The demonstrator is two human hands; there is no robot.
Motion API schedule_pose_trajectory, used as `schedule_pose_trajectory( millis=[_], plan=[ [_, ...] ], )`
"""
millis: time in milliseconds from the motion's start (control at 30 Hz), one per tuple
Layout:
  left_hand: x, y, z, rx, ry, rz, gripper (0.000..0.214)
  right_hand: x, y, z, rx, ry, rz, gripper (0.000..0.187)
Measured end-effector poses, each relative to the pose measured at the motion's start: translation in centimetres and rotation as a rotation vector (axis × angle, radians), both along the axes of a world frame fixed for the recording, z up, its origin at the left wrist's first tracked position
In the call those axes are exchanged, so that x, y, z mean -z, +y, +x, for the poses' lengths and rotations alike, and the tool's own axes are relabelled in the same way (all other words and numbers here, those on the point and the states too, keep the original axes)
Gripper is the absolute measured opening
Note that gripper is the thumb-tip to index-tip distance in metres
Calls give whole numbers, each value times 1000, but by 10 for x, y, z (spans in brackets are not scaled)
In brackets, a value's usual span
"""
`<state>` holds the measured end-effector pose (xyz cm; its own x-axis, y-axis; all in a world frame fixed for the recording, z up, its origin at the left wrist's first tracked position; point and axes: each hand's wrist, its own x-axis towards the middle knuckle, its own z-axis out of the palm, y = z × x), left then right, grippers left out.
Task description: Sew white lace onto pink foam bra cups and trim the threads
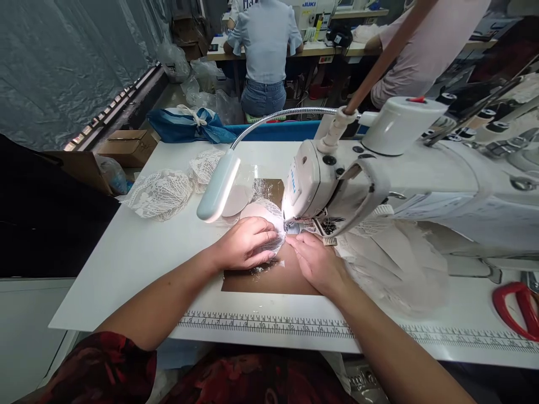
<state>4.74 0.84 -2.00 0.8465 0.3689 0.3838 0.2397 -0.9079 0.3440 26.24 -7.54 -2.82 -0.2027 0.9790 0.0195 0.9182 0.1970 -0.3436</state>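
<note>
A round, pale lace-covered fabric piece (273,243) lies under the needle area of a white sewing machine (309,177). My left hand (248,244) rests on it from the left, fingers stretched and lying flat. At its right edge, close to the presser foot, my right hand (315,261) has its fingertips drawn together on the fabric's rim. The fingers partly hide the piece and the stitching point. Beneath both hands is a brown sheet (269,283) on the white table. Smooth pale round pieces (238,199) lie just behind my left hand.
A lit lamp (219,185) on a bendy neck hangs left of the needle. Lace pieces (160,193) sit at the left, and a heap of pale fabric (396,264) at the right. Red-handled scissors (516,308) lie far right. A printed ruler (269,325) runs along the front edge.
</note>
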Motion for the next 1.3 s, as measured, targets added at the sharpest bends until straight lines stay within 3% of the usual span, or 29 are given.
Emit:
schedule_pose_trajectory(
  millis=[267, 467, 867, 967, 1100, 1300],
  plan=[
    [5, 0, 1, 37, 140, 38, 30, 1, 0, 0, -77, -48, 59, 44],
    [6, 1, 6, -75, 181, 26, 29, 2, 0, 0, -30, -33, 57, 42],
    [0, 3, 6, -104, 89, -221, 26, 0, 0, -1, -107, -23, 65, 46],
    [1, 2, 5, -62, 89, -190, 23, -2, 1, -3, -125, -91, 55, 45],
    [6, 0, 3, 28, 138, -57, 35, -4, 1, -5, -123, -144, 41, 43],
    [8, -3, 6, 33, 216, 50, 39, -4, -2, -5, -94, -177, 9, 46]
  ],
)
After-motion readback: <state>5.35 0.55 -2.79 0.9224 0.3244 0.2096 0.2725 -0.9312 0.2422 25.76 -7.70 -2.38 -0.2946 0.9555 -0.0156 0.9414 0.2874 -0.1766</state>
